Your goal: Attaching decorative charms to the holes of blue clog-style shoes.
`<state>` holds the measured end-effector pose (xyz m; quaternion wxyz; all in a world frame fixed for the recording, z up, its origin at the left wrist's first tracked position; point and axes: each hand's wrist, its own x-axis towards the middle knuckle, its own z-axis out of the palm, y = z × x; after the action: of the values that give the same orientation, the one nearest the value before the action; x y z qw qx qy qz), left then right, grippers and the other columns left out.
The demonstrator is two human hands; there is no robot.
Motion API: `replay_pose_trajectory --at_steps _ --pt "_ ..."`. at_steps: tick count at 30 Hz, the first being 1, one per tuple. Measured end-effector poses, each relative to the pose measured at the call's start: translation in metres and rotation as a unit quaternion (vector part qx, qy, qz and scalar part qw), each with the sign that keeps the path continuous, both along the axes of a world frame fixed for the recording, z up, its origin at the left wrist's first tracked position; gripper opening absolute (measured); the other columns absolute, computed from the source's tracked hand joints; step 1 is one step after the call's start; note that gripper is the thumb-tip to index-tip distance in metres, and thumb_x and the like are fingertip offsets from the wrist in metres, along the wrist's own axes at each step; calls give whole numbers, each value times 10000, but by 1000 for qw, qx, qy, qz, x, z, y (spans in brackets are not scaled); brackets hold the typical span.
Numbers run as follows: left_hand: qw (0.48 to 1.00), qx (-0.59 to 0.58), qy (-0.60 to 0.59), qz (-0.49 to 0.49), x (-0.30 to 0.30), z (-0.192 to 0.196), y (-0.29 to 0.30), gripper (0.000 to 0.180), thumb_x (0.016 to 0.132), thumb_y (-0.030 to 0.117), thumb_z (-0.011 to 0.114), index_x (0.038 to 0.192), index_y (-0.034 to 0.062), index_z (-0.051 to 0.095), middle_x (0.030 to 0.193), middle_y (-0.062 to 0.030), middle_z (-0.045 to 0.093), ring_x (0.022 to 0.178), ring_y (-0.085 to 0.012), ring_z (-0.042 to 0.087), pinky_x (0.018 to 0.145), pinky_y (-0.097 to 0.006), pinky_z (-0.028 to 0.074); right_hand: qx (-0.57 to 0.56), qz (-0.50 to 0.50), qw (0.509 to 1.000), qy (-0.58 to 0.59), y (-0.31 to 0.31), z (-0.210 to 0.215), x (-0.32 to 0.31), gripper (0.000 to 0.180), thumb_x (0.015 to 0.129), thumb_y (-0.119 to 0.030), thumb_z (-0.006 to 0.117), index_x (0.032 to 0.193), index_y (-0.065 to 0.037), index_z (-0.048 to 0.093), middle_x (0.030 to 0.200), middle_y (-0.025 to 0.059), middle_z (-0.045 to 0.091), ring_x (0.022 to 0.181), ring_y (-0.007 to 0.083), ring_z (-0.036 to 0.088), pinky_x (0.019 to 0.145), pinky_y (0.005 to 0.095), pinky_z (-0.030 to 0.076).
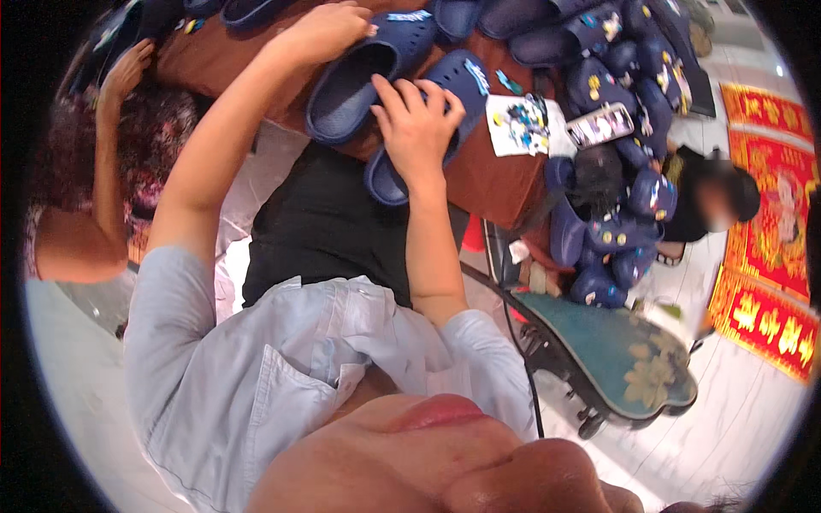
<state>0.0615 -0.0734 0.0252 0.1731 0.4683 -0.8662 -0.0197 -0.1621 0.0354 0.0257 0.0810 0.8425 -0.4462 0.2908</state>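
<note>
A brown cloth covers the tabletop, and a big pile of blue shoes is at its right. Two more blue shoes sit side by side at the near edge: one shoe on the left and one shoe on the right. The person's right hand is half open, its bent fingers spread over the right one. The left hand curls in by the toe of the left one; what it holds, if anything, cannot be told. A white sheet, a phone and little bright charms lie nearby
</note>
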Motion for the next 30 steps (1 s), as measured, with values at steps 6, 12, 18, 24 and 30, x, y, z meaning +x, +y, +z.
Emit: replay_pose_trajectory --at_steps 6,12,18,24,30 --pt "998 7 -55 8 -1 -11 -27 353 995 275 568 1103 -43 676 1294 -192 604 1307 -360 484 1065 -426 446 -24 -13 1000 -10 -1 -4 -3 411 817 -275 758 1221 -263 688 1075 -25 657 1097 205 554 1007 484 314" --pt "988 37 -147 -40 15 -6 -30 288 968 136 570 1216 43 684 1320 -201 603 1373 -381 425 1098 -442 426 -30 -7 999 -26 1 -6 -3 400 821 -281 757 1214 -262 690 1073 -22 663 1098 206 554 1009 489 322" --pt "997 -70 -40 9 18 -21 2 514 841 -41 587 1297 173 687 1256 -173 649 1303 -388 483 1089 -417 427 -34 2 999 -39 1 -9 -3 390 816 -273 759 1200 -240 698 1049 1 662 1102 229 551 1018 506 326" --pt "989 -109 75 69 5 -23 6 465 872 -4 601 1292 173 691 1195 -155 662 1189 -371 554 1038 -422 448 -31 33 994 -97 2 -1 -9 363 822 -232 759 1177 -185 699 1177 61 615 1125 264 549 1015 488 356" --pt "973 -173 154 15 -39 13 29 359 928 96 656 1285 121 680 1179 -155 651 1132 -339 583 1017 -420 449 -46 -51 911 -407 -17 30 -67 254 881 -124 684 1132 -84 684 1319 182 518 1030 272 595 876 403 504"
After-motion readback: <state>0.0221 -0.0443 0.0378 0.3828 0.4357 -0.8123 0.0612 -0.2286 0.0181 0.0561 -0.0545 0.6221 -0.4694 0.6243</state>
